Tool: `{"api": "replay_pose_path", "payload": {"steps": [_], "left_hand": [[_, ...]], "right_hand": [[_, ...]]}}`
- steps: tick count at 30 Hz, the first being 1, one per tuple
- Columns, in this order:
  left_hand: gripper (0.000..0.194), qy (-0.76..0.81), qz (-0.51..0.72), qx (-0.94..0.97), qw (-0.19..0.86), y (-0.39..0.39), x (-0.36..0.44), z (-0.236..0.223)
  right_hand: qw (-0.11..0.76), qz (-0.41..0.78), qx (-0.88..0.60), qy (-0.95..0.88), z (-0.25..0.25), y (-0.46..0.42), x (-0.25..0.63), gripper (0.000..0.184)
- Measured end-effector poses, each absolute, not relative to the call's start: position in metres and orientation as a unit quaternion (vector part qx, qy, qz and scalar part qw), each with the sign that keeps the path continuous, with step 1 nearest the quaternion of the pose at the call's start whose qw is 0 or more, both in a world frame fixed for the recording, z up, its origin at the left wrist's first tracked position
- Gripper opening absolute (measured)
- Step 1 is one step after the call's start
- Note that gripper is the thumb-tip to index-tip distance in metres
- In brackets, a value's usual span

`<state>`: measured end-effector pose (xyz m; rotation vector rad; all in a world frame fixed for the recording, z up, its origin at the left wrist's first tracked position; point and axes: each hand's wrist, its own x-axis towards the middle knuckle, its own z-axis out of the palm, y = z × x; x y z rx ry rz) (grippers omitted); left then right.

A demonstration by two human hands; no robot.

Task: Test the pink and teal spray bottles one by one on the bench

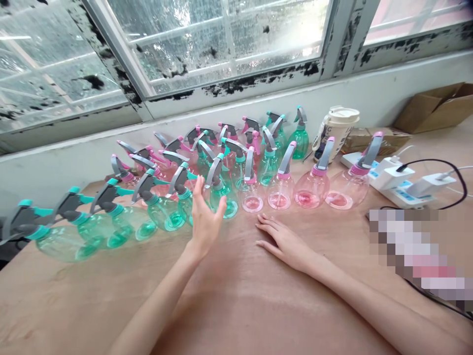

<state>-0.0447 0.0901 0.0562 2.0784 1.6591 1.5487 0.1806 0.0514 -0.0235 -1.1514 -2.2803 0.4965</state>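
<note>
My left hand is raised in front of the row of spray bottles, its thumb apart from the fingers and nothing in its grasp. Just behind it stands a clear green spray bottle with a grey and teal trigger head; whether the fingers touch a bottle I cannot tell. My right hand lies flat on the wooden table, fingers stretched toward a clear pink spray bottle. More green bottles line up to the left, and pink ones to the right.
Behind the front row, more pink and green bottles crowd toward the wall. To the right are a lidded cup, a cardboard box and a power strip with chargers and cables. A pixelated area covers something at right. Windows rise behind.
</note>
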Motion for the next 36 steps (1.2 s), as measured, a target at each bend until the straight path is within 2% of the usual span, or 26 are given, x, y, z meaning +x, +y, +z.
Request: {"api": "replay_pose_path", "payload": {"steps": [2, 5, 8, 10, 12, 15, 20, 25, 29, 33, 36], "left_hand": [[0.071, 0.526, 0.506, 0.683, -0.019, 0.069, -0.047, 0.058], [0.056, 0.463, 0.512, 0.719, -0.08, 0.047, -0.04, 0.063], [0.039, 0.461, 0.475, 0.749, -0.021, 0.047, -0.017, 0.063], [0.043, 0.509, 0.451, 0.73, 0.06, 0.061, 0.004, 0.06], [0.052, 0.54, 0.446, 0.708, 0.09, 0.081, 0.022, 0.057], [0.055, 0.555, 0.452, 0.69, 0.102, 0.111, 0.04, 0.053], [0.044, 0.56, 0.423, 0.705, 0.098, 0.128, 0.043, 0.053], [0.029, 0.551, 0.387, 0.733, 0.097, 0.098, 0.028, 0.061], [0.02, 0.543, 0.367, 0.748, 0.107, 0.057, 0.011, 0.071], [0.027, 0.544, 0.347, 0.75, 0.145, 0.016, -0.008, 0.078], [0.047, 0.523, 0.349, 0.752, 0.198, -0.003, -0.018, 0.079]], "right_hand": [[0.264, 0.185, -0.425, -0.846, -0.024, 0.052, 0.18, 0.047], [0.27, 0.187, -0.421, -0.846, -0.026, 0.052, 0.18, 0.046], [0.289, 0.19, -0.417, -0.84, -0.027, 0.051, 0.18, 0.044], [0.313, 0.195, -0.417, -0.83, -0.027, 0.05, 0.18, 0.039], [0.355, 0.202, -0.418, -0.812, -0.024, 0.048, 0.18, 0.032], [0.433, 0.201, -0.406, -0.779, -0.019, 0.045, 0.178, 0.022], [0.519, 0.172, -0.385, -0.744, -0.014, 0.042, 0.175, 0.015], [0.553, 0.175, -0.393, -0.714, -0.015, 0.04, 0.175, 0.009], [0.566, 0.177, -0.415, -0.69, -0.018, 0.041, 0.177, 0.013], [0.56, 0.206, -0.441, -0.67, -0.021, 0.042, 0.178, 0.018], [0.545, 0.239, -0.469, -0.652, -0.022, 0.043, 0.179, 0.022]]}}
